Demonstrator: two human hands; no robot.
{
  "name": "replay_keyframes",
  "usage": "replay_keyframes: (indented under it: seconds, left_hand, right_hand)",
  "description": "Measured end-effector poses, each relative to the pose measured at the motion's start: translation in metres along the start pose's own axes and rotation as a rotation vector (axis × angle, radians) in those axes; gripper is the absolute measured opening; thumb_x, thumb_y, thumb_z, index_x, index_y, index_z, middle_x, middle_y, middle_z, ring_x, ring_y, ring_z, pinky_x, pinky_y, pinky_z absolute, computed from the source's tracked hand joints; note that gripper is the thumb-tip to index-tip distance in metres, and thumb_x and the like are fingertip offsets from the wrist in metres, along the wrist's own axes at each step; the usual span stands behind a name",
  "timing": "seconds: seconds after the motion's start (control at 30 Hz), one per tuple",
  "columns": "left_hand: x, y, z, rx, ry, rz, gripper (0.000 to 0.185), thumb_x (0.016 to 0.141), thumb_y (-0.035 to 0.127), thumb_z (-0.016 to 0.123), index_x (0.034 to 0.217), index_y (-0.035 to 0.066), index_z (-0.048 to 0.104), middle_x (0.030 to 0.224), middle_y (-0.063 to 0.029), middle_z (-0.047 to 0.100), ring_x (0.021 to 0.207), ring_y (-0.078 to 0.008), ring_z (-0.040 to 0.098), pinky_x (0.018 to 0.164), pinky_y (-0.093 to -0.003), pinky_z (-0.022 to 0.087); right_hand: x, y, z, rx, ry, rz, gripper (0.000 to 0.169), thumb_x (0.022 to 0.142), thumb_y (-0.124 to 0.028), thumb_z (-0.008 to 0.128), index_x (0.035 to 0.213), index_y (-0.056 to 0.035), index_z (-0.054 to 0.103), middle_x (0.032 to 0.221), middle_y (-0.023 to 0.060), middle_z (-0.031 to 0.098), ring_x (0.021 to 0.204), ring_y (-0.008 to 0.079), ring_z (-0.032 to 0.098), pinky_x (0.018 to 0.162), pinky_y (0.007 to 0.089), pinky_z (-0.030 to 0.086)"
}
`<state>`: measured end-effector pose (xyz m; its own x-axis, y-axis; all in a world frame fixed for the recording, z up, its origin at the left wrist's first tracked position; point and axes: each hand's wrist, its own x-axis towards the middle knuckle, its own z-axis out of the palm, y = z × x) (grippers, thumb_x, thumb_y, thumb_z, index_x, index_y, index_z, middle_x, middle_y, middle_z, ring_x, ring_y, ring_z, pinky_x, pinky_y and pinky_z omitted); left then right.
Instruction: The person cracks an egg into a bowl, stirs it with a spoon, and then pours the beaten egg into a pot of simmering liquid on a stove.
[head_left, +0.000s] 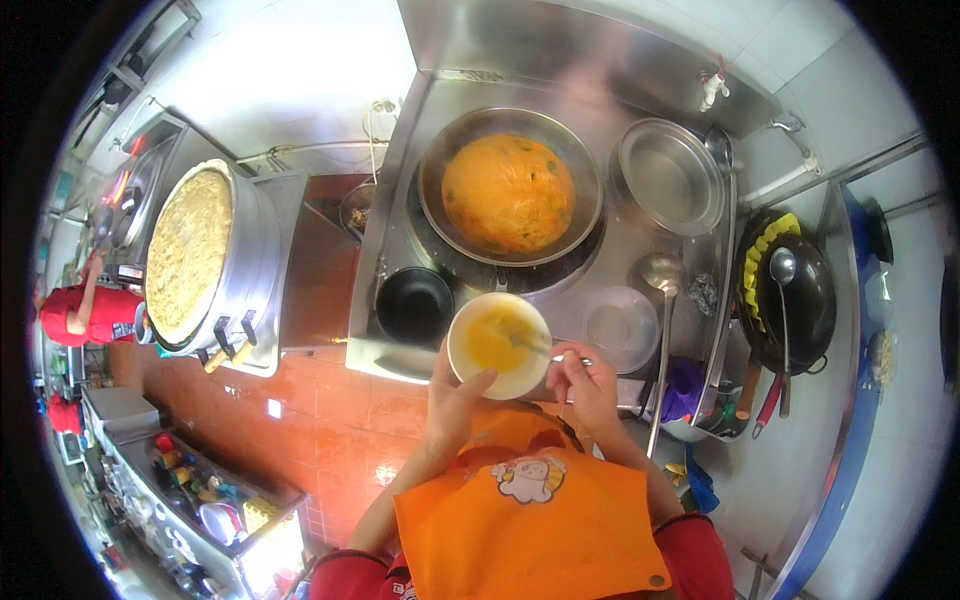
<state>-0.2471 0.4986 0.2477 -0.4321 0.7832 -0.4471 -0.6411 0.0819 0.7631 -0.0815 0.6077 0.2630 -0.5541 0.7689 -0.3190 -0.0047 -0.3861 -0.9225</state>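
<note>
A white bowl of yellow liquid, which looks like beaten egg, rests in my left hand, the thumb over its rim. My right hand grips the handle of a metal utensil whose far end dips into the liquid; its exact kind is hard to tell. Just beyond the bowl, a metal pan sits on the stove, holding an orange, round, flat food with green bits. An empty black bowl stands left of the white bowl, and a clear plastic bowl lies to its right.
Metal basins stand at the counter's back right, with a long-handled ladle nearer. A dark wok is farther right. At left, a large metal pot bears a round yellow food. People in red are at the far left.
</note>
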Motion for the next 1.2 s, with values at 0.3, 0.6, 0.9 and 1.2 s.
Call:
replay_keyframes:
  seconds: [0.3, 0.6, 0.9, 1.2]
  left_hand:
    - [-0.002, 0.008, -0.002, 0.02, -0.023, -0.016, 0.061, 0.085, 0.0, 0.064, 0.14, 0.005, 0.038, 0.128, -0.01, 0.054, 0.116, -0.0194, 0.053, 0.096, -0.0318, 0.046]
    - [0.0, 0.012, 0.005, 0.056, -0.062, -0.063, 0.058, 0.085, 0.005, 0.067, 0.137, 0.004, 0.042, 0.124, -0.008, 0.055, 0.113, -0.0175, 0.054, 0.096, -0.0316, 0.046]
    - [0.001, 0.009, 0.001, 0.077, -0.067, 0.0, 0.059, 0.084, 0.005, 0.068, 0.137, 0.006, 0.042, 0.122, -0.0075, 0.056, 0.111, -0.0169, 0.055, 0.087, -0.0301, 0.052]
    - [-0.006, 0.011, 0.0, 0.044, -0.03, -0.105, 0.062, 0.085, 0.006, 0.067, 0.139, 0.007, 0.039, 0.123, -0.008, 0.055, 0.11, -0.0179, 0.056, 0.08, -0.0292, 0.055]
  right_hand:
    - [0.005, -0.011, -0.007, 0.123, 0.02, 0.151, 0.028, 0.1, -0.026, 0.048, 0.103, 0.0001, 0.058, 0.074, 0.0103, 0.062, 0.054, 0.0142, 0.056, 0.05, 0.0243, 0.047]
    - [0.02, 0.004, -0.03, 0.011, 0.034, 0.06, 0.029, 0.1, -0.026, 0.046, 0.104, -0.0002, 0.058, 0.074, 0.0122, 0.063, 0.056, 0.0169, 0.059, 0.053, 0.0257, 0.049]
    - [0.016, -0.008, -0.028, 0.063, -0.098, 0.218, 0.031, 0.1, -0.026, 0.045, 0.104, 0.0019, 0.058, 0.074, 0.0137, 0.064, 0.054, 0.0177, 0.059, 0.053, 0.0267, 0.049]
    - [0.026, -0.004, -0.035, -0.029, 0.01, 0.056, 0.026, 0.1, -0.021, 0.046, 0.105, 0.001, 0.058, 0.073, 0.0141, 0.064, 0.054, 0.0182, 0.059, 0.052, 0.0271, 0.049]
